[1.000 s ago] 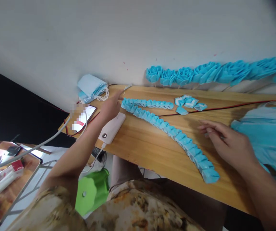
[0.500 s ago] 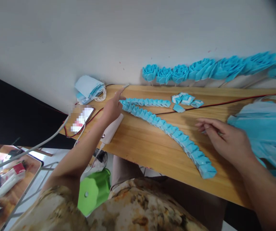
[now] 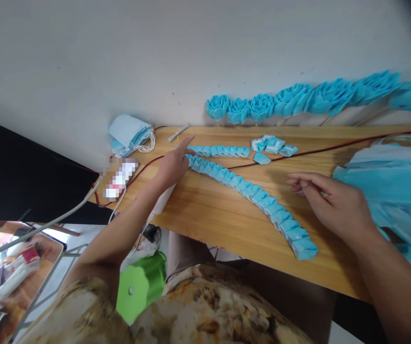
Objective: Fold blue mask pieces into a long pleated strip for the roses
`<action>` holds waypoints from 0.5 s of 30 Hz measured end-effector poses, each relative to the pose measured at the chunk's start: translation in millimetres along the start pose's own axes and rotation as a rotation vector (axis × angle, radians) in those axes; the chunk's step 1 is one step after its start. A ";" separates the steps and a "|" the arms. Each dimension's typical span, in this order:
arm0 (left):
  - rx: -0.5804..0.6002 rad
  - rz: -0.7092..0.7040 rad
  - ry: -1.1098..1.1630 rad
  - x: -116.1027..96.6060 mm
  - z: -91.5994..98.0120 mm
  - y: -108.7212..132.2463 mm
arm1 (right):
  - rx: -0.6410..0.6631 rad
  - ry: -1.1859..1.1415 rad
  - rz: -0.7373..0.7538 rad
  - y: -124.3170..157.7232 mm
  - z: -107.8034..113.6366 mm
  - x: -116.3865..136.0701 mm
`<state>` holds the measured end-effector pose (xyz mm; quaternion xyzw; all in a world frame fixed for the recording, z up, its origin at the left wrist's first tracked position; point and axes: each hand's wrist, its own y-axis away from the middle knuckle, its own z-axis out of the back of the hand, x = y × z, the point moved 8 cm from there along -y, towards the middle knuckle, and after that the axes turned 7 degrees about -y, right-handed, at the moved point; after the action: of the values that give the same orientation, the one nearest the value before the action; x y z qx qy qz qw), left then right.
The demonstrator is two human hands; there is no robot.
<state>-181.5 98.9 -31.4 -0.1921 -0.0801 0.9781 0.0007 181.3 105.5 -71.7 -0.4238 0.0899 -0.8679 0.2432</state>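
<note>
Person's L hand point(image 3: 174, 165), fingers spread w/ index pointing out, is hovering at the far end of a long folded blue chain point(image 3: 244, 186), contact unclear; the chain is curving from twd the counter's point(image 3: 205, 205) back L corner to nr its front edge. R hand point(image 3: 337, 203), fingers loosely bent, thumb apart, is hanging btwn chain & blue sheets point(image 3: 387, 181), while folded pieces point(image 3: 272, 144) are lying nr the back edge.

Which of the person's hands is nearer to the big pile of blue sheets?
Right. The right hand is close beside the blue sheets; the left hand is well away across the table, at one end of the long blue chain.
</note>
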 end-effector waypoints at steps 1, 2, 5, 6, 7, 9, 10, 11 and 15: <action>0.033 0.024 -0.008 -0.6 -2.8 0.1 | 0.002 -0.001 -0.004 -0.2 0.1 0.8; 0.065 0.048 -0.015 -1.0 -5.6 0.2 | 0.000 -0.003 -0.005 -0.4 0.5 2.1; 0.086 0.073 -0.020 -4.1 -8.1 1.0 | -0.005 -0.003 0.002 -0.9 1.6 6.5; 0.066 0.063 -0.015 -6.4 -6.7 1.6 | -0.007 -0.002 0.004 -1.0 2.0 7.6; 0.043 0.047 -0.008 -9.0 -4.9 2.4 | -0.007 0.002 0.003 -1.2 2.1 8.2; 0.021 0.015 -0.001 -13.5 -3.6 4.3 | -0.007 0.014 0.001 -1.5 2.3 8.7; 0.030 0.011 -0.005 -14.5 -5.0 5.2 | -0.010 0.020 0.003 -1.6 2.5 8.8; 0.048 0.016 -0.015 -14.5 -7.5 6.0 | -0.010 0.025 0.003 -1.6 2.5 8.8; 0.098 0.056 -0.054 -12.0 -16.1 8.3 | -0.007 0.021 0.005 -1.4 2.6 9.3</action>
<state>-164.1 92.8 -42.9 -0.1676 -0.0266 0.9853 -0.0192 178.0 102.2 -63.2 -0.4154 0.0965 -0.8713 0.2427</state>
